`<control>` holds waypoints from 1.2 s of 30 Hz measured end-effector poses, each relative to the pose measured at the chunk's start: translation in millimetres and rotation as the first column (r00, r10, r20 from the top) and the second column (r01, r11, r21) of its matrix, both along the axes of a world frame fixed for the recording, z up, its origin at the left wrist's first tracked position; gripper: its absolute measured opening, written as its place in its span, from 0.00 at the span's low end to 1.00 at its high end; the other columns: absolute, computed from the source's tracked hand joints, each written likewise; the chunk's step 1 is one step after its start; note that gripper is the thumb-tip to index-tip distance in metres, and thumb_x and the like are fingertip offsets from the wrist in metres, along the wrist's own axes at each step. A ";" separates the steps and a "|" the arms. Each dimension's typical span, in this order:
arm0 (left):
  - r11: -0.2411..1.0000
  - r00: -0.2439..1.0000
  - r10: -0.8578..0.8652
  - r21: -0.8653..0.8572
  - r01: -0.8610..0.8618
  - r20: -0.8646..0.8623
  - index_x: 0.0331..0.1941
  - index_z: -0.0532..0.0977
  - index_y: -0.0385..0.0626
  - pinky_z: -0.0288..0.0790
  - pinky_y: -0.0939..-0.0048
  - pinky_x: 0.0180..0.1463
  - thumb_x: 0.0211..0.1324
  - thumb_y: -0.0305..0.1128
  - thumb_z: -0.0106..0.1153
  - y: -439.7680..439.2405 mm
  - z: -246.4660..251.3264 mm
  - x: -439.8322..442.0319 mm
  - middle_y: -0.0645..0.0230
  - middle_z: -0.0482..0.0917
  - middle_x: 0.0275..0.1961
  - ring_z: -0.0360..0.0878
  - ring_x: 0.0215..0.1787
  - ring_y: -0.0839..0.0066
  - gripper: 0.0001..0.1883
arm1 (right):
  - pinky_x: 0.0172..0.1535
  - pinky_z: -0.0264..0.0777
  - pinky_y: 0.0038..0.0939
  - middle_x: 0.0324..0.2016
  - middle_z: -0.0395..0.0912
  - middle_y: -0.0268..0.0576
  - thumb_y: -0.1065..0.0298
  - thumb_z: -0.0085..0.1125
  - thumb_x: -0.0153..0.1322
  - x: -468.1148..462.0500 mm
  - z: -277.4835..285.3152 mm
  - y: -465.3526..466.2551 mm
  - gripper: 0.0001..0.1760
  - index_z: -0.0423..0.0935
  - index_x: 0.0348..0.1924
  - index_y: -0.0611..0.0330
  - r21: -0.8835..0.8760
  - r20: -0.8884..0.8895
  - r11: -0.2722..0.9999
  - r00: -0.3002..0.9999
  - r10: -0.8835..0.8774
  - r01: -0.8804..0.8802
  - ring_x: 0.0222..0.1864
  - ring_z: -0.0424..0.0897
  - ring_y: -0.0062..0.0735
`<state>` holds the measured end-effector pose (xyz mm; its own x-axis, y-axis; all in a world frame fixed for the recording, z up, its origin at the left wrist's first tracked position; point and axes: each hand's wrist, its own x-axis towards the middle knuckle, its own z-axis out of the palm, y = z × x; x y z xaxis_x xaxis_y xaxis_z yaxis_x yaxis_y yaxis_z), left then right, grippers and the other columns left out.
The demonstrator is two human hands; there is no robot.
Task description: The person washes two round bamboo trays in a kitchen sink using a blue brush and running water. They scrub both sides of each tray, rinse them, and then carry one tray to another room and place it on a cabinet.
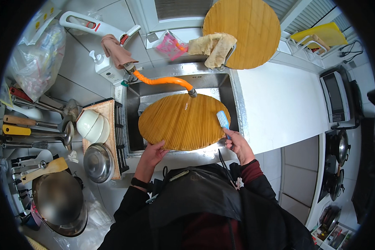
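A round, ridged wooden board [181,125] is held over the stainless steel sink [234,103], covering much of the basin. My left hand [154,153] grips its near left edge, the thumb on top and the fingers hidden beneath. In my right hand [237,143] is a blue scrubbing brush [222,119] with pale bristles, at the board's right edge. Whether the right fingers also touch the board, I cannot tell. Above the board's far edge ends an orange flexible faucet hose [162,80], and water runs from it onto the wood.
Behind the sink, a second round wooden board [247,34] leans by the window beside a draped tan cloth [212,47]. White bowls [92,126] and a metal lid [98,162] sit on a rack at left. A white counter [281,106] extends right. A pump bottle [107,68] stands back left.
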<state>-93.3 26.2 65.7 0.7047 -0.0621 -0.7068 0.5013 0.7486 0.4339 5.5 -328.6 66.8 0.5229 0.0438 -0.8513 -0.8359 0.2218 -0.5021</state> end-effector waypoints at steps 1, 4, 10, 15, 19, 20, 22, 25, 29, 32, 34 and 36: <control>1.000 0.999 -0.012 0.013 0.012 0.032 0.67 0.58 0.51 0.73 0.54 0.62 0.63 0.21 0.55 1.6 3.0 1.9 0.62 0.72 0.63 0.74 0.63 0.63 0.31 | 0.12 0.51 0.21 0.20 0.71 0.32 0.56 0.68 0.69 -0.3 2.2 -3.5 0.18 0.73 0.37 0.61 -0.068 0.036 0.997 0.998 0.043 -0.040 0.12 0.61 0.15; 0.997 0.994 -0.059 -0.040 0.063 0.095 0.67 0.59 0.50 0.76 0.55 0.59 0.62 0.20 0.55 9.0 8.3 5.7 0.62 0.72 0.63 0.75 0.61 0.62 0.30 | 0.16 0.61 0.25 0.25 0.78 0.41 0.50 0.67 0.68 2.3 7.0 -19.0 0.30 0.75 0.45 0.75 -0.397 0.140 0.917 0.986 0.096 -0.033 0.15 0.69 0.21; 0.993 0.985 -0.120 0.027 0.117 0.121 0.66 0.58 0.51 0.77 0.52 0.58 0.60 0.19 0.57 20.9 2.9 12.6 0.59 0.72 0.62 0.77 0.60 0.59 0.32 | 0.42 0.75 0.43 0.36 0.82 0.58 0.55 0.54 0.73 0.6 8.6 -28.8 0.22 0.79 0.52 0.62 -0.875 0.332 0.484 0.749 0.573 0.017 0.37 0.83 0.52; 0.983 0.990 -0.136 0.131 0.130 0.037 0.67 0.55 0.53 0.78 0.51 0.56 0.58 0.19 0.58 29.4 -11.7 13.7 0.59 0.71 0.63 0.77 0.59 0.57 0.35 | 0.42 0.76 0.46 0.34 0.80 0.55 0.66 0.51 0.72 1.8 20.8 5.4 0.17 0.80 0.53 0.47 -0.965 0.027 0.138 0.439 0.898 -0.224 0.39 0.82 0.54; 0.988 0.998 -0.062 0.143 0.064 -0.018 0.67 0.54 0.55 0.78 0.48 0.56 0.57 0.18 0.58 35.1 -20.8 3.1 0.58 0.70 0.63 0.76 0.60 0.56 0.37 | 0.42 0.79 0.42 0.48 0.77 0.53 0.77 0.48 0.69 4.0 20.4 47.4 0.24 0.73 0.58 0.51 -0.919 -0.124 -0.053 0.159 0.979 -0.392 0.43 0.83 0.50; 0.990 0.999 -0.044 0.133 0.048 -0.032 0.67 0.55 0.55 0.77 0.48 0.56 0.57 0.18 0.57 35.9 -22.1 -0.9 0.58 0.70 0.63 0.76 0.60 0.56 0.36 | 0.43 0.79 0.42 0.47 0.78 0.53 0.77 0.47 0.70 4.7 17.1 54.9 0.24 0.73 0.58 0.52 -0.911 -0.138 -0.081 0.112 0.984 -0.404 0.44 0.83 0.49; 0.990 0.999 -0.030 0.135 0.034 -0.034 0.67 0.54 0.56 0.76 0.47 0.57 0.57 0.17 0.57 38.1 -23.6 -7.0 0.58 0.69 0.63 0.75 0.61 0.55 0.37 | 0.44 0.79 0.42 0.46 0.79 0.53 0.76 0.46 0.70 9.6 6.4 66.3 0.22 0.74 0.57 0.54 -0.896 -0.136 -0.112 0.026 0.990 -0.429 0.45 0.83 0.49; 0.990 0.998 0.001 0.138 0.007 -0.056 0.67 0.54 0.57 0.76 0.46 0.58 0.57 0.16 0.56 38.9 -22.8 -16.7 0.59 0.68 0.64 0.73 0.62 0.55 0.37 | 0.44 0.78 0.43 0.39 0.80 0.52 0.74 0.46 0.71 24.9 -13.0 75.1 0.19 0.76 0.54 0.56 -0.904 -0.108 -0.114 -0.038 0.993 -0.412 0.44 0.82 0.49; 0.989 0.990 0.042 0.145 -0.022 -0.134 0.67 0.56 0.56 0.75 0.49 0.59 0.58 0.18 0.58 32.8 -18.9 -35.6 0.62 0.68 0.66 0.72 0.64 0.58 0.36 | 0.40 0.77 0.44 0.31 0.81 0.51 0.72 0.45 0.72 49.6 -37.2 85.9 0.18 0.77 0.52 0.56 -0.965 -0.026 -0.049 -0.093 0.995 -0.258 0.37 0.83 0.47; 0.989 0.987 0.060 0.143 -0.039 -0.148 0.67 0.57 0.56 0.74 0.48 0.60 0.59 0.17 0.56 28.2 -14.1 -50.0 0.63 0.67 0.66 0.71 0.65 0.58 0.35 | 0.40 0.77 0.43 0.33 0.81 0.52 0.71 0.46 0.72 55.2 -57.6 94.9 0.13 0.78 0.44 0.58 -0.929 0.010 -0.023 -0.088 0.996 -0.368 0.38 0.82 0.48; 0.991 0.991 0.080 0.111 -0.068 -0.107 0.67 0.56 0.58 0.73 0.47 0.61 0.59 0.17 0.54 23.0 -12.6 -57.2 0.63 0.66 0.67 0.70 0.66 0.58 0.35 | 0.39 0.77 0.43 0.33 0.81 0.52 0.70 0.46 0.71 58.2 -79.3 100.2 0.10 0.78 0.39 0.59 -0.955 -0.066 -0.097 -0.118 0.991 -0.280 0.38 0.82 0.50; 0.987 0.981 0.126 0.119 -0.109 -0.149 0.68 0.53 0.58 0.73 0.45 0.61 0.60 0.16 0.53 17.3 -11.7 -61.9 0.62 0.65 0.67 0.69 0.66 0.57 0.36 | 0.36 0.76 0.44 0.31 0.80 0.53 0.69 0.46 0.72 66.6 -108.2 104.5 0.09 0.76 0.35 0.59 -0.969 -0.240 -0.245 -0.225 0.944 0.002 0.34 0.81 0.51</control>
<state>-155.2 43.5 54.0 0.5835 0.0984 -0.8061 0.4802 0.7587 0.4402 72.1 -224.0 -41.4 0.7116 0.6696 -0.2130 0.6781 -0.7338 -0.0414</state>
